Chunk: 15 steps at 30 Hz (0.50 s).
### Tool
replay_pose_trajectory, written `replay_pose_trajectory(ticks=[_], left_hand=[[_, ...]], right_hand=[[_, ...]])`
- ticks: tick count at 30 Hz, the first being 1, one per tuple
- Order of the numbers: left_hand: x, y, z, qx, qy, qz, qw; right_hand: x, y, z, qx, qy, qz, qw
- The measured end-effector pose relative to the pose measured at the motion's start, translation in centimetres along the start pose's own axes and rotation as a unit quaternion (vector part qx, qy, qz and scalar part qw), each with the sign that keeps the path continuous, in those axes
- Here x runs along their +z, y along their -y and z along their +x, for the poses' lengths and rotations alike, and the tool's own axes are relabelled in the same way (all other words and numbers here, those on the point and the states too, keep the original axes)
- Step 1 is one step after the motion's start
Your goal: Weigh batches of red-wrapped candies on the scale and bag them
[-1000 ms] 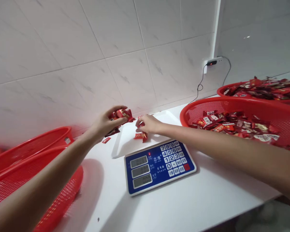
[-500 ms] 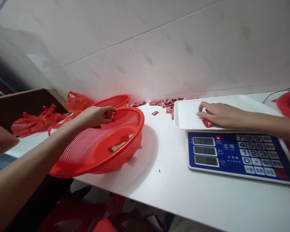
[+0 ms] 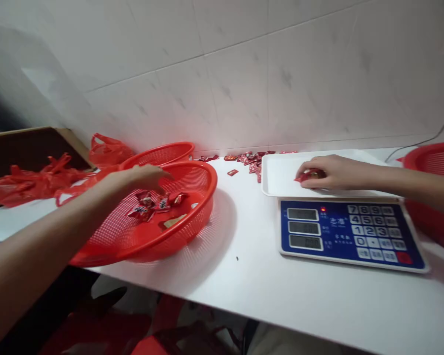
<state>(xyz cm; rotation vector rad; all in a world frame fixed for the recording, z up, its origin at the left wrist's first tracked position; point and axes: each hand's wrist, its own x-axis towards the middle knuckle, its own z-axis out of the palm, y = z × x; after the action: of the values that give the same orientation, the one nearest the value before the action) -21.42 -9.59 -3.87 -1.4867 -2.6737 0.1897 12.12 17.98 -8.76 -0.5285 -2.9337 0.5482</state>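
Note:
My left hand (image 3: 146, 177) is open over the red plastic basket (image 3: 209, 195), its fingers apart. Several red-wrapped candies (image 3: 144, 211) are inside the basket just under the fingers, apart from them. A tan scrap (image 3: 173, 221) also lies at the basket's bottom. Over the white weighing tray (image 3: 276, 172), my right hand (image 3: 333, 171) has its fingers curled round a red-wrapped candy (image 3: 311, 174); whether more are hidden in the palm I cannot tell. Below the tray shows the blue keypad panel of the digital scale (image 3: 336, 230), its red light on.
Loose red packets (image 3: 254, 160) lie along the tiled wall, with a single packet (image 3: 233, 172) nearer. Behind the basket is a second red basket (image 3: 170, 153). Red plastic bags (image 3: 33, 180) and a box (image 3: 29, 148) are left. Another red basket (image 3: 422, 158) stands right, beside a cable (image 3: 425, 143).
My left hand has opened and let go of the red-wrapped candies, which are now in the basket. My right hand stays at the tray, gripping a candy. The view has shifted slightly.

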Motion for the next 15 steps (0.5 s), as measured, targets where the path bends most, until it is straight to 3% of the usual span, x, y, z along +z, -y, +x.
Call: replay_pose_trajectory(ticks=[2, 3, 5, 6, 8, 11, 13, 15], left_hand=[[-2.3, -4.3, 0.1, 0.035, -0.039, -0.052, 0.997], [-3.2, -6.8, 0.2, 0.051, -0.087, -0.097, 0.99], [-3.9, -12.3, 0.3, 0.138, -0.103, -0.303, 0.937], [-3.8, -15.0, 0.4, 0.173, -0.064, -0.341, 0.922], [-2.9, -19.9, 0.8, 0.211, 0.005, -0.322, 0.923], [-0.9, -25.4, 2.1, 0.244, -0.001, -0.275, 0.93], [0.4, -27.9, 3.3, 0.266, -0.021, -0.323, 0.908], [1.3, -29.6, 4.6, 0.265, -0.04, -0.42, 0.867]], right_hand=[[-0.2, 0.4, 0.2, 0.015, -0.001, 0.011, 1.0], [-0.4, 0.5, 0.3, 0.027, 0.005, 0.031, 0.999], [-0.6, 0.6, 0.3, 0.053, 0.016, 0.092, 0.994], [-0.7, 0.5, 0.2, 0.064, 0.016, 0.124, 0.99], [-1.0, 0.5, 0.0, 0.073, 0.003, 0.182, 0.981], [-1.4, 0.2, -0.5, 0.059, -0.025, 0.273, 0.96], [-1.6, 0.1, -0.8, 0.061, -0.054, 0.326, 0.942], [-1.6, 0.1, -0.8, 0.08, -0.088, 0.338, 0.934]])
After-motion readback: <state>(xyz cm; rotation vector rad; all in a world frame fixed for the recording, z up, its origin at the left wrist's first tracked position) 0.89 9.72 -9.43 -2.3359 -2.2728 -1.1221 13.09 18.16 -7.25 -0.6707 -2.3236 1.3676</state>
